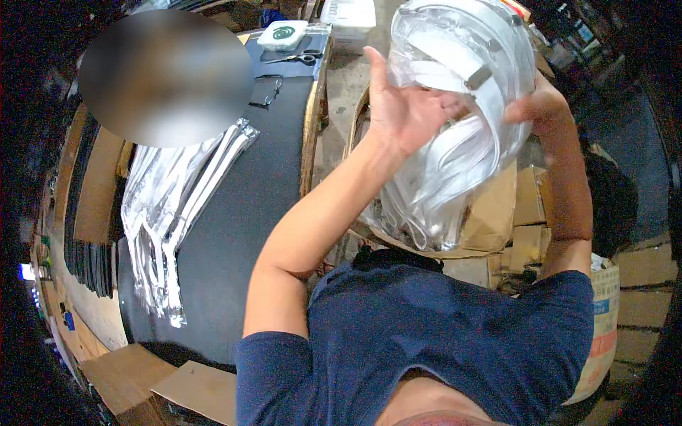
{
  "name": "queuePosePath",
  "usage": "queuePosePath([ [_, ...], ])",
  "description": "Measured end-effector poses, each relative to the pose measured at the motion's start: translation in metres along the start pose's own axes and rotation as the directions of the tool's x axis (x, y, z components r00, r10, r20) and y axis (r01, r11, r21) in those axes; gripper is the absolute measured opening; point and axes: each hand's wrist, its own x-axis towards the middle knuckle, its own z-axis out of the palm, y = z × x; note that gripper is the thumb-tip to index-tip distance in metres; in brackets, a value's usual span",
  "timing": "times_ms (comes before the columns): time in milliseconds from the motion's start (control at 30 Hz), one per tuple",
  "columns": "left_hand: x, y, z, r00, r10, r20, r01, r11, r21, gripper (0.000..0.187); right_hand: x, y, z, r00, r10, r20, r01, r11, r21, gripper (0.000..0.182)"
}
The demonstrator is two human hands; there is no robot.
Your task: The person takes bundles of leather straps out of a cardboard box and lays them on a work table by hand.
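A clear plastic bag bulges with coiled white bands, raised over a cardboard box. My right hand, somewhat blurred, grips the bag's right side with the thumb in front. My left hand is at the bag's lower left, palm turned up and thumb spread away. Its fingers are stretched out against the plastic, partly covered by it. Below, more white bands in clear plastic fill the box.
To the left, a dark-topped table carries a bundle of white strips, scissors, glasses and a white-lidded tub. A person with a blurred head is across it. A printed sack stands at my right.
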Motion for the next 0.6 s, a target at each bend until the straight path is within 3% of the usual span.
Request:
queuePosePath([
  [67, 0.0, 0.002, 0.001, 0.966, 0.251, -0.067, -0.247, 0.967, 0.059, 0.1, -0.008, -0.011, 0.016, 1.0, -0.013, -0.025, 0.012, 0.999, -0.038, 0.082],
  [133, 0.002, 0.011, 0.005, 0.941, 0.327, -0.091, -0.318, 0.942, 0.103, 0.096, -0.011, -0.011, 0.017, 0.998, -0.039, -0.053, 0.035, 0.996, -0.081, 0.088],
  [167, 0.002, 0.017, 0.007, 0.91, 0.397, -0.117, -0.38, 0.914, 0.144, 0.093, -0.013, 0.004, 0.007, 1.0, -0.009, 0.009, 0.009, 1.0, 0.009, 0.088],
  [200, 0.001, 0.033, -0.006, 0.956, 0.293, -0.027, -0.295, 0.952, -0.084, 0.073, -0.014, 0.019, -0.003, 0.997, 0.015, 0.074, -0.022, 0.995, 0.097, 0.088],
  [233, 0.006, 0.044, -0.007, 0.955, 0.296, -0.017, -0.296, 0.952, -0.079, 0.073, -0.017, 0.031, -0.012, 0.996, 0.02, 0.09, -0.033, 0.989, 0.145, 0.088],
  [300, 0.016, 0.062, -0.005, 0.938, 0.286, -0.196, -0.308, 0.947, -0.092, 0.054, -0.019, 0.053, -0.019, 0.997, 0.027, 0.07, -0.041, 0.976, 0.215, 0.088],
  [333, 0.02, 0.069, -0.001, 0.935, 0.309, -0.174, -0.314, 0.949, -0.006, 0.038, -0.018, 0.063, -0.02, 0.998, 0.025, 0.05, -0.037, 0.969, 0.244, 0.088],
  [367, 0.026, 0.072, 0.009, 0.937, 0.305, -0.171, -0.31, 0.951, -0.005, 0.038, -0.018, 0.075, -0.02, 0.999, 0.032, 0.026, -0.038, 0.961, 0.273, 0.088],
  [433, 0.037, 0.077, 0.025, 0.897, 0.432, -0.091, -0.377, 0.857, 0.35, 0.032, -0.015, 0.095, -0.018, 0.999, 0.043, -0.027, -0.032, 0.947, 0.318, 0.088],
  [467, 0.046, 0.094, 0.018, 0.941, 0.121, 0.315, -0.16, 0.982, 0.099, 0.026, -0.011, 0.1, -0.018, 0.998, 0.043, -0.047, -0.025, 0.942, 0.336, 0.088],
  [500, 0.039, 0.063, 0.089, 0.857, 0.422, -0.297, -0.302, 0.876, 0.375, 0.027, -0.005, 0.103, -0.019, 0.997, 0.038, -0.064, -0.013, 0.937, 0.348, 0.088],
  [567, 0.043, 0.079, 0.105, 0.989, 0.141, -0.055, -0.119, 0.95, 0.288, 0.029, 0.01, 0.097, -0.024, 0.996, 0.017, -0.087, 0.016, 0.935, 0.355, 0.088],
  [600, 0.058, 0.076, 0.12, 0.932, 0.295, -0.212, -0.174, 0.875, 0.453, 0.031, 0.016, 0.094, -0.026, 0.996, 0.005, -0.091, 0.028, 0.934, 0.357, 0.088],
])
